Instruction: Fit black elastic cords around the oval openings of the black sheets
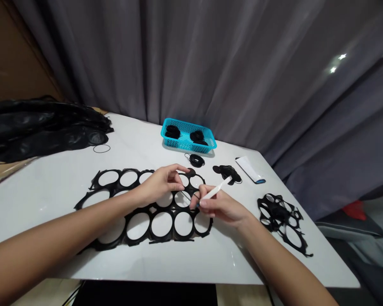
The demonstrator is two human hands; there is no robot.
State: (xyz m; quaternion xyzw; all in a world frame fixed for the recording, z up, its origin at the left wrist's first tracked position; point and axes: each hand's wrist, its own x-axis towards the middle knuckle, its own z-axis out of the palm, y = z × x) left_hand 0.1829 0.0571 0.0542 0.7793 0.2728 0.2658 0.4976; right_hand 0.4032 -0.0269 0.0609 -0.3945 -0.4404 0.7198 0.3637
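Note:
My left hand (pixel 167 182) is over a flat black rubber sheet (pixel 138 208) with rows of large round holes. Its index finger stretches toward a small black disc (pixel 192 172) at the fingertip, and the thumb is apart from it. My right hand (pixel 218 204) grips a slim white-handled tool (pixel 216 188) between thumb and fingers, its handle slanting up and right. The tool's working end is mostly hidden by the fingers. A thin black strand (pixel 187 195) shows between the two hands, above one hole; whether it is part of a ring I cannot tell.
Behind the sheet stands a blue basket (pixel 189 148) with black ring bundles. Another ring bundle (pixel 196 160) and black scraps (pixel 228 173) lie nearby. A white packet (pixel 250 170) and torn holed rubber (pixel 281 216) are on the right. Black sheets (pixel 38 127) are piled left, beside a single ring (pixel 101 148).

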